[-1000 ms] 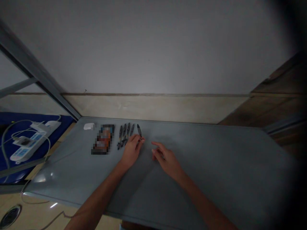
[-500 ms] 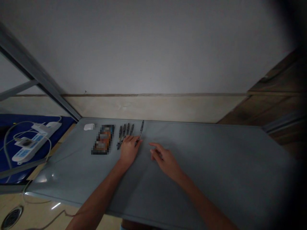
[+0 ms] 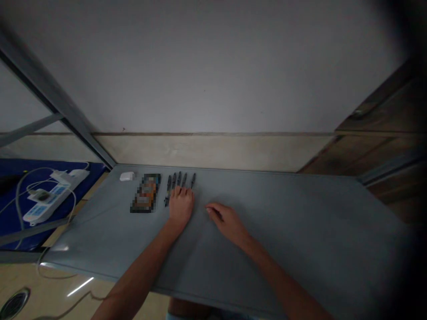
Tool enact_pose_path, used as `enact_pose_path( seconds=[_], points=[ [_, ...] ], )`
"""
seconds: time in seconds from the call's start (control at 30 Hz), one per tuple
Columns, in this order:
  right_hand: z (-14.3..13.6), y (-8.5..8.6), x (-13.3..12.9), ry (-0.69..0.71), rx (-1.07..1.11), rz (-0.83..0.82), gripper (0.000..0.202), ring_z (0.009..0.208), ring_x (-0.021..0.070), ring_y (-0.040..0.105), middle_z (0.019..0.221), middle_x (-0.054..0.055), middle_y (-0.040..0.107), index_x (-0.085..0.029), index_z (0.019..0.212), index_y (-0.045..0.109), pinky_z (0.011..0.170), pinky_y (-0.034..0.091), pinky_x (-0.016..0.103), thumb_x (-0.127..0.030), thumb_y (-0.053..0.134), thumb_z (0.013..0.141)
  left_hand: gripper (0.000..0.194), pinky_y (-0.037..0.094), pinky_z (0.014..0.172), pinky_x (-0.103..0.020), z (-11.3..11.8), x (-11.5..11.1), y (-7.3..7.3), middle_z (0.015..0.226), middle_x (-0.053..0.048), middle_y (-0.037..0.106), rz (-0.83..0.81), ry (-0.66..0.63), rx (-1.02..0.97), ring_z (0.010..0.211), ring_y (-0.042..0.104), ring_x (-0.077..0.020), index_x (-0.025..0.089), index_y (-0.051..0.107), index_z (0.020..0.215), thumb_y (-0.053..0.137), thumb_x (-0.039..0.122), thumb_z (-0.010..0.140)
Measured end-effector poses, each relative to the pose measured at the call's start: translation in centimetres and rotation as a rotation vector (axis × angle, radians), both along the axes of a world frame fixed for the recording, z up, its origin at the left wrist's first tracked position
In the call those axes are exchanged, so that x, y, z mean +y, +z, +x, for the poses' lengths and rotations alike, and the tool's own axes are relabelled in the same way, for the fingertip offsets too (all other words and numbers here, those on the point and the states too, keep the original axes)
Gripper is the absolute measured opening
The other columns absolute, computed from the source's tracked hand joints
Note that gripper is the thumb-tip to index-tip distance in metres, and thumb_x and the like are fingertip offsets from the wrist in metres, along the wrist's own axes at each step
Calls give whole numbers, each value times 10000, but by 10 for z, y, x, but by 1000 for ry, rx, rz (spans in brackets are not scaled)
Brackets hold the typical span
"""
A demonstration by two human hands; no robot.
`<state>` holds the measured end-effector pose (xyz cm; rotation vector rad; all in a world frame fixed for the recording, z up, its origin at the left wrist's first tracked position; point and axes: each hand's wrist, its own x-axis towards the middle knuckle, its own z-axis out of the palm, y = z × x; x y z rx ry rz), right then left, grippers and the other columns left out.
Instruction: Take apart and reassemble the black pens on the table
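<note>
Several dark pens (image 3: 173, 180) lie side by side on the grey table, pointing away from me. My left hand (image 3: 181, 205) is over their near ends, knuckles up and fingers bent down. At its right edge it grips one more pen (image 3: 193, 179), whose far end sticks out past the fingers; the near end is hidden. To the right, my right hand (image 3: 225, 218) hovers over or rests on the table, fingers curled in against the thumb, with nothing visible in them.
Left of the pens are a dark, pixelated flat object (image 3: 146, 193) and a small white case (image 3: 127, 176). A white power strip (image 3: 55, 200) with cables lies on a blue surface beyond the metal frame. The wall borders the far edge of the table (image 3: 283, 222).
The gripped pen has moved left and nearer, closer to the row. My left hand's thumb has tucked in. My right hand's outstretched index finger has curled in. The view has shifted slightly.
</note>
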<state>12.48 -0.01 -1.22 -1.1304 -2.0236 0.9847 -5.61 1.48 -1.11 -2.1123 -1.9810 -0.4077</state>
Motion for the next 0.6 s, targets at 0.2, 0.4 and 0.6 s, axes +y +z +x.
enact_pose_path(
  seconds=[0.2, 0.4, 0.6],
  points=[
    [-2, -4, 1, 22, -63, 63, 269, 780, 170, 620, 875, 55, 686, -195, 950, 666, 727, 446, 275, -294, 416, 961, 308, 393, 829, -416, 4, -2, 3, 883, -109, 649, -42, 92, 42, 961, 543, -293, 167, 653, 1003, 358, 220, 934],
    [-5, 19, -7, 44, -33, 22, 285, 670, 147, 602, 737, 30, 661, -182, 857, 681, 624, 437, 248, -303, 442, 954, 314, 378, 854, -433, 2, -2, 7, 924, -136, 641, -81, 140, 38, 997, 526, -307, 146, 655, 968, 353, 220, 924],
    [-30, 106, -76, 101, 373, 137, 243, 754, 125, 631, 812, 23, 674, -221, 1084, 655, 707, 487, 240, -265, 448, 964, 309, 382, 847, -430, 2, -3, 6, 947, -124, 630, -81, 144, 33, 1010, 515, -306, 158, 646, 980, 348, 225, 928]
  ],
)
